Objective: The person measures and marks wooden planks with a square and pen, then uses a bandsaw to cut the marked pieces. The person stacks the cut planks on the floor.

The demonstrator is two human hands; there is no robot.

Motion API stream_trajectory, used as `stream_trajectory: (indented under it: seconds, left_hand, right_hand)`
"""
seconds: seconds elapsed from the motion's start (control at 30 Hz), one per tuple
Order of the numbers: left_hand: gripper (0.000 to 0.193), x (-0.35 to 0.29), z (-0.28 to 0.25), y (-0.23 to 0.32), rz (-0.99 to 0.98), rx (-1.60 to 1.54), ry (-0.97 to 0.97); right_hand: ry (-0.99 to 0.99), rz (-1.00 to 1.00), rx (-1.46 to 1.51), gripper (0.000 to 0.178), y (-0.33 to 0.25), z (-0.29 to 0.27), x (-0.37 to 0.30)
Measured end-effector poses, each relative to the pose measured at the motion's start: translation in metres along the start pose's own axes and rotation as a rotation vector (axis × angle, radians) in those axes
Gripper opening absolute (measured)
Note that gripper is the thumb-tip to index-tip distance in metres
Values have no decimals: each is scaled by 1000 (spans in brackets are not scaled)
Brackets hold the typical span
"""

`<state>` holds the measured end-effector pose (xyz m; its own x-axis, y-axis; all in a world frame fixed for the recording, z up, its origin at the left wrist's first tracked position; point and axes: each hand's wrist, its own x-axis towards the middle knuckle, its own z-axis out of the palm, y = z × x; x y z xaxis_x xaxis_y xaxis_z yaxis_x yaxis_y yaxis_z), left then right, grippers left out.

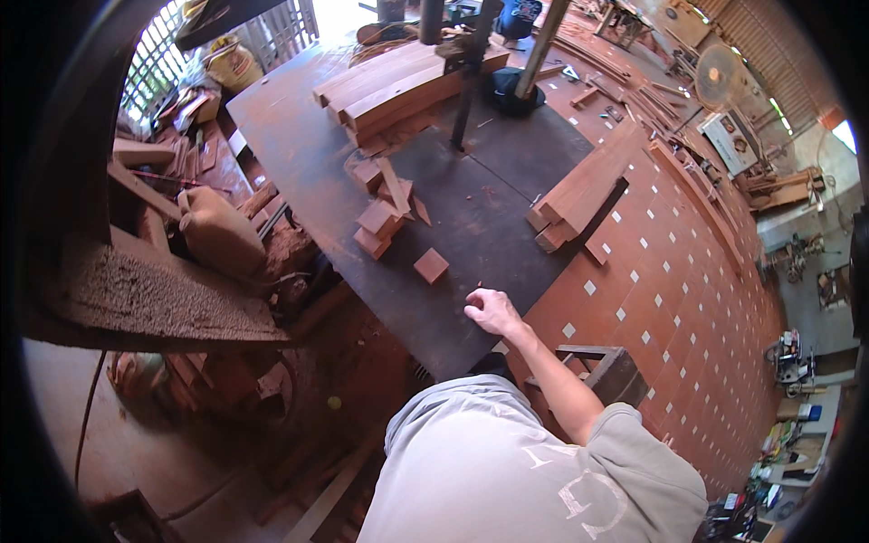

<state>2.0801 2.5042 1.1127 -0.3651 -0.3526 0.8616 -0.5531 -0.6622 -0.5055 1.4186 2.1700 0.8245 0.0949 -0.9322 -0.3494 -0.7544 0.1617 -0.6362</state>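
Block (431, 265), lone | on tabletop (496, 242) — ahead-left of right fingers (473, 309) — apart

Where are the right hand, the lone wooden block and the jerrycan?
Right hand (495, 312), head view: back of the hand.
Lone wooden block (431, 265), head view: top face.
Jerrycan (220, 233), head view: side wall.

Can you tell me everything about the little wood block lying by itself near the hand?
The block looks like plain reddish-brown wood, with a squarish top face. It lies flat on the dark table, turned cornerwise in the view, left of and beyond the right hand. Only the table touches it; the hand is apart.
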Motion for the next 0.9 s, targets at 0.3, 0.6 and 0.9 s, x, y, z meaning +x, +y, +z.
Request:
stream_trajectory:
  seconds: [0.3, 0.6, 0.9]
  left_hand:
    - [70, -17, -101, 275, -564, -1170, -809]
    - [71, -49, -152, 389, -737, -1538, -1349]
    - [73, -56, -194, 505, -831, -1745, -1829]
  right_hand:
    - [119, 39, 171, 34, 10, 18, -25]
    - [-87, 323, 204, 60, 119, 10, -129]
    - [-34, 403, -306, 42, 176, -218, -132]
